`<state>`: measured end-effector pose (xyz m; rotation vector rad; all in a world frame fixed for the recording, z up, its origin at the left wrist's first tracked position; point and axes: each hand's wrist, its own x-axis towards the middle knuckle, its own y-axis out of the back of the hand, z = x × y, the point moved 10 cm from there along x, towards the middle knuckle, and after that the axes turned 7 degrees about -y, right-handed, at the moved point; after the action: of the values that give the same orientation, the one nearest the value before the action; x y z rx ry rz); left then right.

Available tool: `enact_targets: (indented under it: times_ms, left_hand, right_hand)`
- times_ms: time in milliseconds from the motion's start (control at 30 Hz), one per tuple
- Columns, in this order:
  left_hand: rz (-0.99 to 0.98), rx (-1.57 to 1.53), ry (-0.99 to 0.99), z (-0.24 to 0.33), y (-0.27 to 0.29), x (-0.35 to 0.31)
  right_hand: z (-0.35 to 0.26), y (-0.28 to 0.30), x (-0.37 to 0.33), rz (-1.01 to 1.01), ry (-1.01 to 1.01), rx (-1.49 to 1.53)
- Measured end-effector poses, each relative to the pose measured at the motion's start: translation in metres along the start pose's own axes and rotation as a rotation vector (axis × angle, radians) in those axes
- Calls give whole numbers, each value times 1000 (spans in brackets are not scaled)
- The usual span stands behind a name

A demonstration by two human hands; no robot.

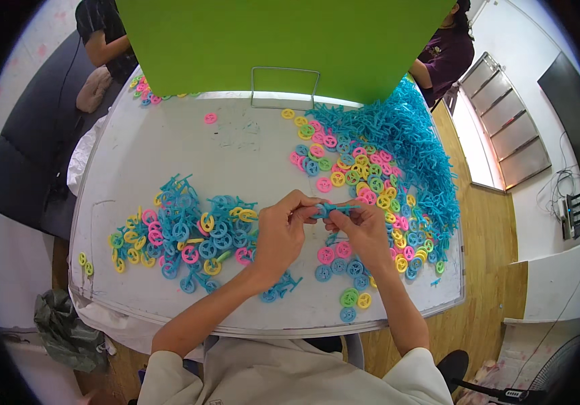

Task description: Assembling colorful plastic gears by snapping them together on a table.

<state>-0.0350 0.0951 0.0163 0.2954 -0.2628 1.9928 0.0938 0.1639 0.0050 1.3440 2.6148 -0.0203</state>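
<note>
My left hand (282, 233) and my right hand (365, 229) meet above the white table (236, 155), both pinching one small blue plastic frame piece (332, 210) between their fingertips. A heap of assembled blue pieces with coloured wheels (185, 236) lies left of my left hand. Loose pink, blue, yellow and green wheels (345, 263) lie under and near my right hand. A big pile of blue frame pieces (404, 145) rises at the right, with more loose wheels (344, 165) along its left side.
A green board (283, 40) on a wire stand (284, 86) blocks the far edge. Two other people sit behind it, at the left (104, 37) and the right (445, 57). A dark sofa (33, 155) is at the left, and a fan (553, 378) stands on the wooden floor.
</note>
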Motion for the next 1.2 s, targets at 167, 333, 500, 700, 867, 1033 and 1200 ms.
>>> enact_targets:
  times_ms: [167, 333, 500, 700, 867, 1033, 1200]
  left_hand:
    - [22, 53, -79, 12, -2, -1]
    - [-20, 150, -70, 15, -6, -4]
    - [0, 65, -36, 14, -9, -2]
    - [-6, 46, -38, 0, -3, 3]
    - [-103, 173, -66, 13, -9, 3]
    - [-112, 239, -71, 14, -4, -1]
    - [-200, -296, 377, -17, -30, -2]
  right_hand:
    - [25, -2, 2, -50, -147, 274]
    - [47, -7, 1, -100, -321, 540]
    - [26, 2, -1, 44, -112, 347]
    - [-19, 9, -16, 321, 232, -265]
    - [-18, 9, -12, 212, 198, -356]
    - [4, 10, -6, 86, 169, -155]
    - [-18, 12, -14, -227, 236, 193]
